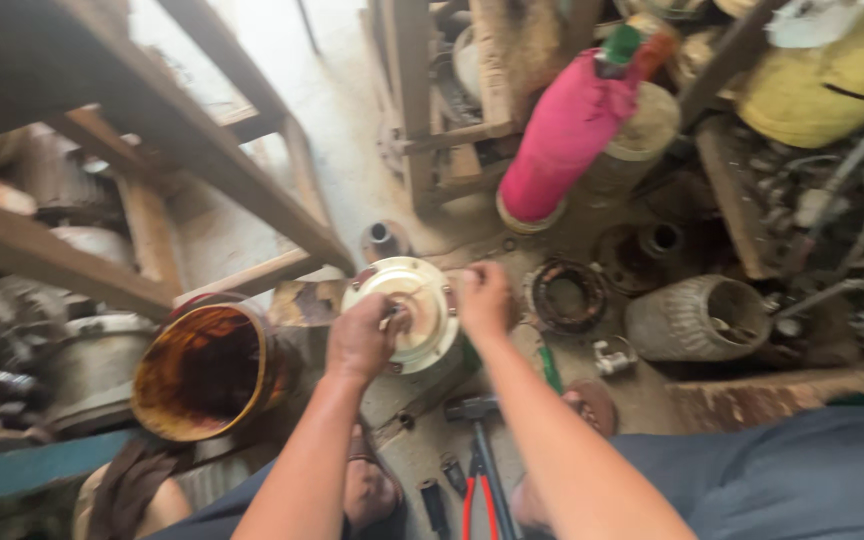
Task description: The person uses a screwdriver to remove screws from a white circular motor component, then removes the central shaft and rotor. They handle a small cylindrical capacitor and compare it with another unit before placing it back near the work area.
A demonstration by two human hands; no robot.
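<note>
A round cream-coloured metal end cover [415,290] with bolt holes sits on top of a motor body on the floor. My left hand [360,338] rests on its near left side, fingers curled at the centre hub around a small part I cannot make out. At the cover's right rim my right hand [483,298] grips the edge. Both forearms reach in from the bottom of the view.
A rusty open cylinder [204,372] lies left of the cover. A hammer [474,412] and red-handled pliers [473,500] lie near my feet. A stator ring [567,296], a ribbed motor housing [697,317], a pink-wrapped cylinder [560,135] and wooden frames [202,140] crowd the floor.
</note>
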